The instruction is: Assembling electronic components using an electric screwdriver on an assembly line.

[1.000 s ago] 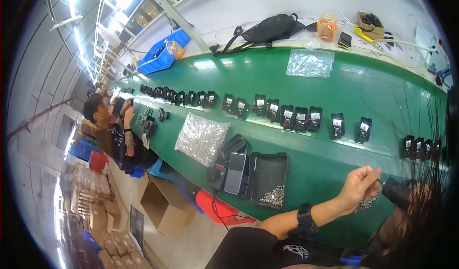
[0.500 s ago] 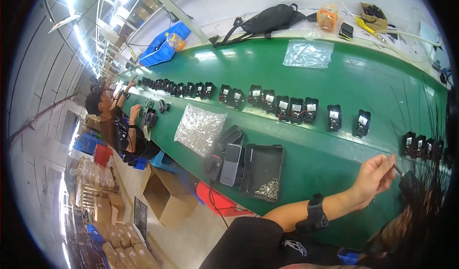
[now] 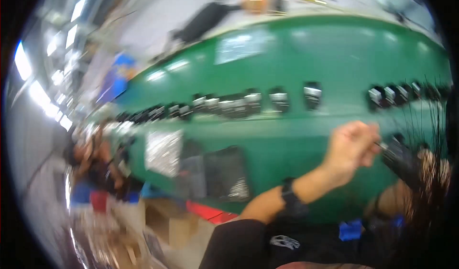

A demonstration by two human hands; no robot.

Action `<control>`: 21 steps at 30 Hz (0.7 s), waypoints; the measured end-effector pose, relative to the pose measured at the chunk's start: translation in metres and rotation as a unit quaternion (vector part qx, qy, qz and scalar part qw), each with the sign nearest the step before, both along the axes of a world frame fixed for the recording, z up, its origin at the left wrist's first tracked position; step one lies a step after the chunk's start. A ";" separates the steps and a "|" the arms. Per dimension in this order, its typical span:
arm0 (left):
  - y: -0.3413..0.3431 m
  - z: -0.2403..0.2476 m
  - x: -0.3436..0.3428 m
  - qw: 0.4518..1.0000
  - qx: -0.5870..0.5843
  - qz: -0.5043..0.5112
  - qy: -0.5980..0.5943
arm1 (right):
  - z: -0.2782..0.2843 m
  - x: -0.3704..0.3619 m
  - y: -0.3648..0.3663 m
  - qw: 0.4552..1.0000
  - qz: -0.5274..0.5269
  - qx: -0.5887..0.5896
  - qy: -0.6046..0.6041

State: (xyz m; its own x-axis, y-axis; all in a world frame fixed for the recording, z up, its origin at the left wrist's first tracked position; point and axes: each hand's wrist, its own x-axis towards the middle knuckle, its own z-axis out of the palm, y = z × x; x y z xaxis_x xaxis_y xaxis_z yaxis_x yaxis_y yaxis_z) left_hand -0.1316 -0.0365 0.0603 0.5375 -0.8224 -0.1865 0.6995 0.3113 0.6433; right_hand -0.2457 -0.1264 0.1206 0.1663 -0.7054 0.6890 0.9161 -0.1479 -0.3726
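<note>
Fingers pinched together, my left hand [image 3: 351,147] is raised over the green bench, at the thin tip of a black screwdriver [image 3: 402,163]. Blur hides whatever small thing is between those fingertips. My right hand [image 3: 437,167], partly covered by dark strands of hair, is wrapped round the screwdriver's body at the right. Beyond both hands, black housings [image 3: 312,95] with white labels stand in a long row. A closer group of black housings [image 3: 375,97] is at the row's right end.
On the green bench [image 3: 287,159] to my left are a black tray [image 3: 222,166] holding metal screws [image 3: 239,190], a phone [image 3: 193,176] and a clear bag of small parts [image 3: 163,152]. Another person [image 3: 98,159] is at the far left. A flat plastic bag [image 3: 241,47] lies farther back.
The view has swung right and blurred, so the bench things sit farther left. The screwdriver and my right hand show more plainly. My left hand stays pinched by the tool's tip.
</note>
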 end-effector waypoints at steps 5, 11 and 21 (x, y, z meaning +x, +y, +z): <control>0.022 0.004 0.020 0.995 -0.057 0.054 0.062 | 0.008 0.029 0.010 0.995 0.043 -0.073 -0.049; 0.012 0.007 0.009 0.990 -0.106 -0.010 0.093 | 0.022 0.011 0.001 0.992 0.020 -0.126 -0.013; 0.009 0.001 0.013 0.984 -0.118 -0.031 0.133 | 0.017 0.011 0.004 0.990 0.012 -0.133 -0.038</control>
